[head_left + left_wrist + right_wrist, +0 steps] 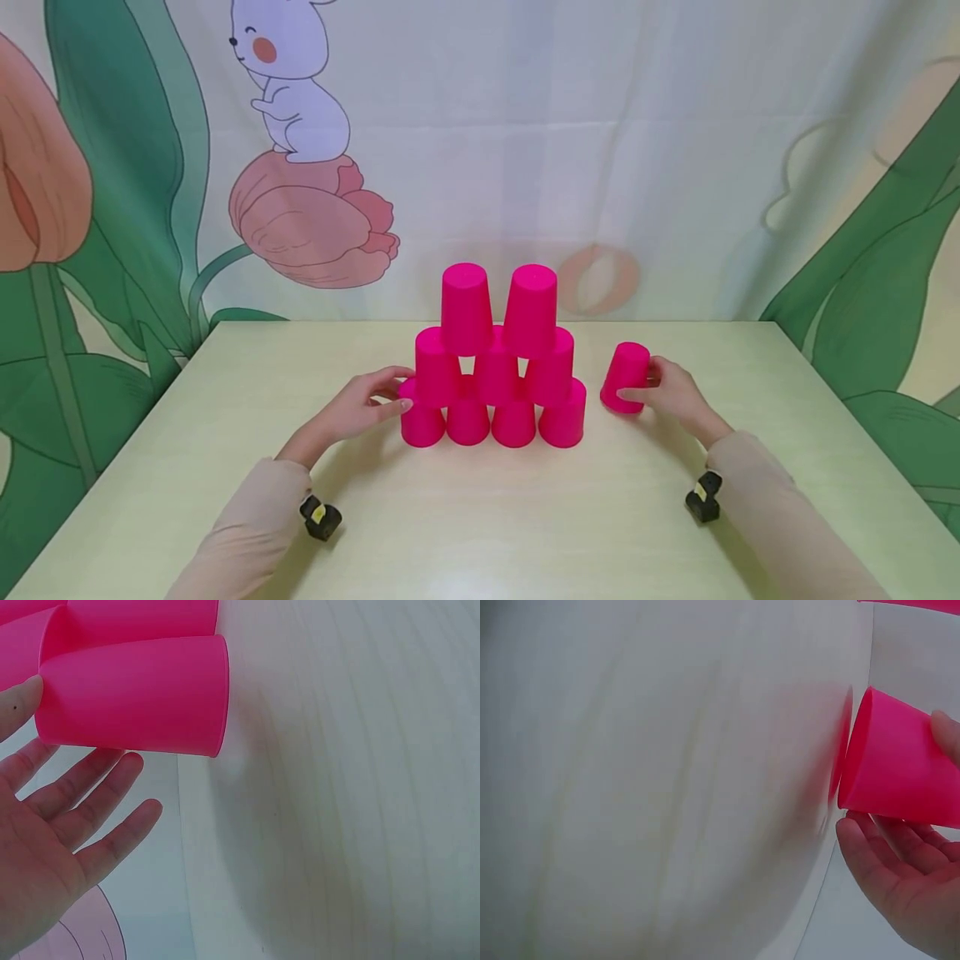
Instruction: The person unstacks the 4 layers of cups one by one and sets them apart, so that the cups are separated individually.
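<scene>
Bright pink cups stand upside down in a stacked pyramid: several in the bottom row, three in the middle, and two on top (pixel 466 310). At its left side is my left hand (pixel 367 406), its thumb at the upper part of the end bottom-row cup (pixel 423 425). The left wrist view shows that hand's fingers (pixel 112 844) spread loosely beside the same cup (pixel 135 697). To the right of the pyramid, my right hand (pixel 675 390) grips a single pink cup (pixel 628 367), thumb on one side and fingers on the other. This cup is mouth down and tilted, its rim close over the table.
The pale wooden table (pixel 480 525) reaches back to a hanging printed cloth (pixel 675 167) with a rabbit and flowers. A gap of table separates the held cup from the pyramid. Small black devices (pixel 321 518) sit at both wrists.
</scene>
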Tool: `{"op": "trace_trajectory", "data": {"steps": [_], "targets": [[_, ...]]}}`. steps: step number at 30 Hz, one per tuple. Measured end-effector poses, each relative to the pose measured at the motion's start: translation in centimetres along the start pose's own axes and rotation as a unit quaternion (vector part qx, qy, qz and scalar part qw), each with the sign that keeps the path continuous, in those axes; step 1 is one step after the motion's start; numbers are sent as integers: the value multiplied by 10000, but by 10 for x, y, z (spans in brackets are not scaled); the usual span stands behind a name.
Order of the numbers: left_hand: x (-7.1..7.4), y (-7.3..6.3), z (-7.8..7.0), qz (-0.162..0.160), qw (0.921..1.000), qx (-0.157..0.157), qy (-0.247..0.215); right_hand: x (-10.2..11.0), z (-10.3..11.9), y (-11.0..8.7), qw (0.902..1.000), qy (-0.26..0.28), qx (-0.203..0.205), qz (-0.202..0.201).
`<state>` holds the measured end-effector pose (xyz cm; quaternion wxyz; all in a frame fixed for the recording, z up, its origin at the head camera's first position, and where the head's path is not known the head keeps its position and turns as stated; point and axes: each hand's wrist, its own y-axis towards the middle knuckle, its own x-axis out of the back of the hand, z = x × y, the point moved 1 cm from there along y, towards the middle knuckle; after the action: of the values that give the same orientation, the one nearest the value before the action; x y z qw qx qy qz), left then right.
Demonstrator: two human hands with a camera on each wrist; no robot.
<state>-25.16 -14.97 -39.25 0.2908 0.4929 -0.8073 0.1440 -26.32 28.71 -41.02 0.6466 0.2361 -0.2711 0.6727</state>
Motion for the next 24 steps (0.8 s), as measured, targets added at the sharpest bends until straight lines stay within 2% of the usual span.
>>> {"op": "trace_trajectory", "data": {"steps": [9, 16, 24], "targets": [[-1, 1, 0, -32, 10000, 18, -45, 5, 0, -7, 9998, -95, 131, 133], [-1, 2, 0, -45, 10000, 10, -61, 23, 25, -23, 9989, -71, 463, -74], [-2, 4, 2, -108, 9999, -10, -41, 42, 52, -44, 9968, 370, 676, -197]]}}
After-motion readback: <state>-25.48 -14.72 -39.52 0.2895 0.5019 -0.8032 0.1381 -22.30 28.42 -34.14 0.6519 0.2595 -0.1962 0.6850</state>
